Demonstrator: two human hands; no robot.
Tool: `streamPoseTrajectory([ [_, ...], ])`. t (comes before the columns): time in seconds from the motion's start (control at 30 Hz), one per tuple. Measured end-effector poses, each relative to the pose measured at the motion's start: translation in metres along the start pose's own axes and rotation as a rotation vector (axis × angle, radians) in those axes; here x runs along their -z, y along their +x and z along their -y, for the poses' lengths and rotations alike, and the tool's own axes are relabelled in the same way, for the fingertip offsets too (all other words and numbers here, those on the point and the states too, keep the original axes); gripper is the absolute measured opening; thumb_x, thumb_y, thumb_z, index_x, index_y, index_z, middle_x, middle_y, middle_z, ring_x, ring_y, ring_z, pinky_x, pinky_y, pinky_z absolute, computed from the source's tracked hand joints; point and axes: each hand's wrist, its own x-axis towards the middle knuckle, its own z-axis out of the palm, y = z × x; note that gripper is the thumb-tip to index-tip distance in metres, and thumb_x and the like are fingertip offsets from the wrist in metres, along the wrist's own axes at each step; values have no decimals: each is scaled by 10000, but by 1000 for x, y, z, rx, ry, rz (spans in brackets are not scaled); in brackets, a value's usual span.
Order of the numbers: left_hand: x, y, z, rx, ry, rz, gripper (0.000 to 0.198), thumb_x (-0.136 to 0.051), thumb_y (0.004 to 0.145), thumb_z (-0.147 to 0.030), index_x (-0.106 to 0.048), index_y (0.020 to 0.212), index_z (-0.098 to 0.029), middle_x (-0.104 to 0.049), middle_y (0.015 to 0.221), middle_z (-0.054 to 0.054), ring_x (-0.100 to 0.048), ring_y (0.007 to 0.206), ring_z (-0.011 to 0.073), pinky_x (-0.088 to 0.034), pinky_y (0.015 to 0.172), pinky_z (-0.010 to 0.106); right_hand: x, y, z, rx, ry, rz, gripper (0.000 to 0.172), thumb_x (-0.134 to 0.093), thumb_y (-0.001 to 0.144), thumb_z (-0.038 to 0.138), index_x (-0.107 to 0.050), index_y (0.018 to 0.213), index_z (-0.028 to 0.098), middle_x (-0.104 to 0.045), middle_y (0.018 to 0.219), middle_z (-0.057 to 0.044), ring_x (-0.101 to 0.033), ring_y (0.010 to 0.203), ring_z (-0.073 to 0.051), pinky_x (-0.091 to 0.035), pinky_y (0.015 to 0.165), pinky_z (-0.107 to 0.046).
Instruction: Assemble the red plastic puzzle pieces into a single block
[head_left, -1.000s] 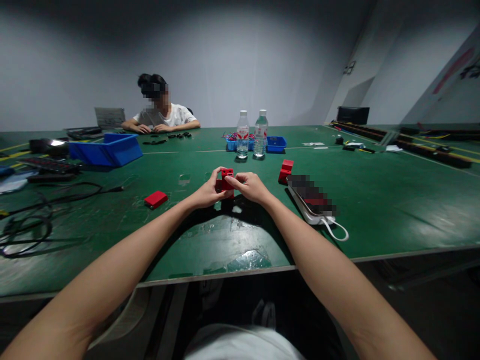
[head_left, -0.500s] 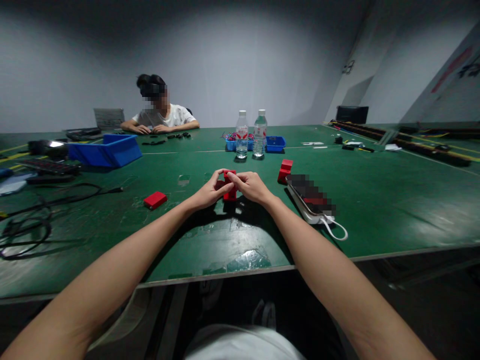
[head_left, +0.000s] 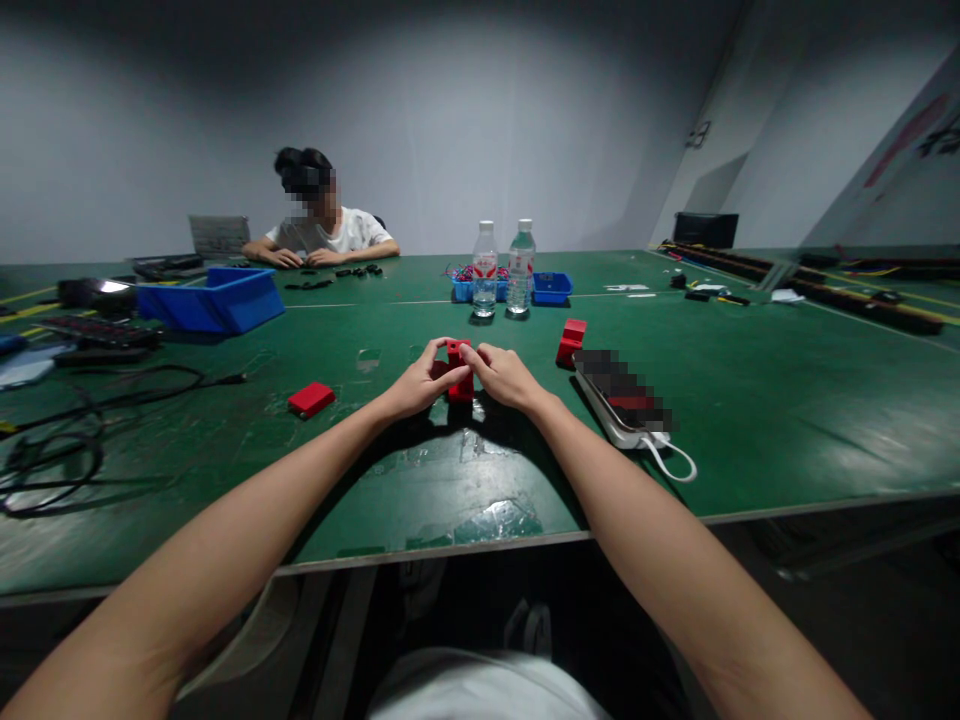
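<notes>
Both my hands meet at a red block (head_left: 460, 390) standing upright on the green table (head_left: 420, 490), with a small dark hole in its top. My left hand (head_left: 421, 384) is closed on its left side, thumb across the front. From the right, my right hand (head_left: 504, 374) grips the block near the top with its thumb; its other fingers are partly hidden behind. A flat red block (head_left: 310, 400) lies to the left. Off to the right, a notched red piece (head_left: 571, 342) stands behind a phone (head_left: 621, 390).
Two water bottles (head_left: 484, 275) stand beyond my hands, before small blue bins (head_left: 552, 289). A large blue bin (head_left: 214, 300) and black cables (head_left: 82, 425) are at left. A white cable (head_left: 679, 468) loops beside the phone. Across the table sits a person (head_left: 330, 235).
My right thumb has shifted slightly right on the block's top, so the hole there shows more plainly. The left hand and the block stay in place.
</notes>
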Motion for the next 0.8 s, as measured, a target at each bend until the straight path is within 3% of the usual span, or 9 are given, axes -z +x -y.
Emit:
streamPoseTrajectory([
  [0.1,1,-1,-3,16,2,21,607,-638,790,-464,-346,1250,-197,-661,1009,64,-658,920,210,-509,809,341,-2,0,-2,-80,150,24,598,-398,836,702,-544,1066,170,-639,855,-76,-562,729,-167,-397,680,-276],
  [0.2,4,-2,-5,4,-4,67,632,-652,783,-443,-320,1266,-207,-668,931,38,-664,848,189,-508,769,316,-3,0,-3,-13,318,93,590,-462,857,621,-450,1250,180,-637,1041,-89,-591,865,-169,-436,766,-286],
  [0.33,6,-2,-5,-25,-37,129,678,-674,768,-421,-295,1287,-203,-665,939,43,-661,844,184,-503,767,307,-2,-1,-2,110,330,125,483,-475,884,537,-496,1197,170,-645,997,-65,-598,868,-170,-444,766,-279],
  [0.57,16,0,-11,99,26,147,736,-666,746,-528,-308,1300,-203,-672,964,65,-658,851,187,-502,765,317,1,-4,4,111,276,122,438,-443,906,494,-493,1194,167,-651,919,-43,-602,807,-156,-440,725,-262],
  [0.7,47,3,-18,207,210,-34,716,-452,764,-742,-470,1172,-154,-678,952,101,-658,773,193,-506,721,331,1,-5,6,81,221,104,461,-457,891,518,-506,1187,168,-645,856,-34,-589,738,-152,-434,684,-260],
  [0.8,80,-1,-21,341,758,-212,740,-407,738,-786,-581,1067,-146,-691,940,132,-657,854,263,-497,759,359,2,-5,7,88,181,94,467,-450,892,532,-518,1180,170,-645,874,-45,-585,737,-156,-430,688,-265],
])
